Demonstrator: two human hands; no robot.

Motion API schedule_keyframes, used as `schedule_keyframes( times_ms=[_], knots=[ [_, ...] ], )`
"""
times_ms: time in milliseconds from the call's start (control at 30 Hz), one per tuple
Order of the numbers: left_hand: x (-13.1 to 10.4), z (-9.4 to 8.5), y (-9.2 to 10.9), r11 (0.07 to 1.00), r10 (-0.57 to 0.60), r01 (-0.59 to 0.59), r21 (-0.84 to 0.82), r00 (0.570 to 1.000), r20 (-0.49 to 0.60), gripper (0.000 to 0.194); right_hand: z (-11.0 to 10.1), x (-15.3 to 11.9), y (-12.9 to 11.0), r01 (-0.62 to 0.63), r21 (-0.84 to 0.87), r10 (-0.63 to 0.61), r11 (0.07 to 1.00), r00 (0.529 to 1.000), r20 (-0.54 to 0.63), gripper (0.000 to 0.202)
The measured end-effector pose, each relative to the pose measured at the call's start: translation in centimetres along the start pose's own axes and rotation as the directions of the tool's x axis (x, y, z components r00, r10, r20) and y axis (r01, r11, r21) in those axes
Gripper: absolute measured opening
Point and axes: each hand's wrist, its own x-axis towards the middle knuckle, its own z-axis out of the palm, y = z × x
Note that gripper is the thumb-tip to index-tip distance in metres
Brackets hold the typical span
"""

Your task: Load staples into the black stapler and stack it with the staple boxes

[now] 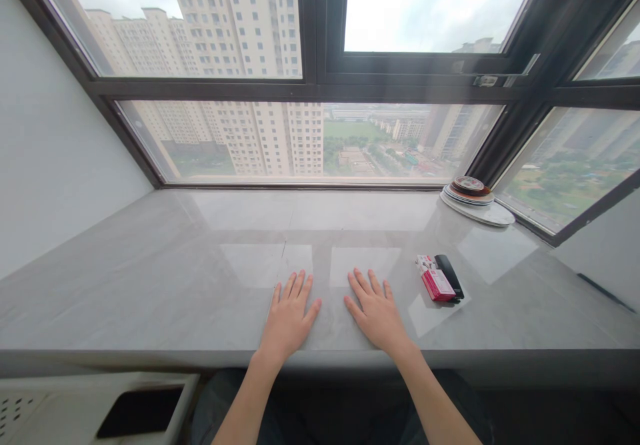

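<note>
My left hand (289, 317) lies flat on the grey marbled sill (165, 285), fingers spread, with nothing in it. Beside it, my right hand (375, 306) rests palm down in the same way, also holding nothing. To the right of my right hand is a small red and white box (436, 280). A black stapler (450, 276) lies against the box's right side, partly hidden by it.
At the back right corner stands a stack of round plates or discs (469, 195) by the window. Dark window frames (310, 90) border the sill's far side. Below the front edge at left is a pale plastic piece (75, 398) with a dark opening.
</note>
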Motion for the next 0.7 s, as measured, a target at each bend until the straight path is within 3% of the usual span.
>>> schedule_keyframes(
  times_ms=[700],
  knots=[
    [0.04, 0.07, -0.05, 1.0, -0.005, 0.005, -0.007, 1.0, 0.004, 0.059, 0.27, -0.02, 0.15, 0.008, -0.012, -0.008, 1.0, 1.0, -0.026, 0.062]
  ],
)
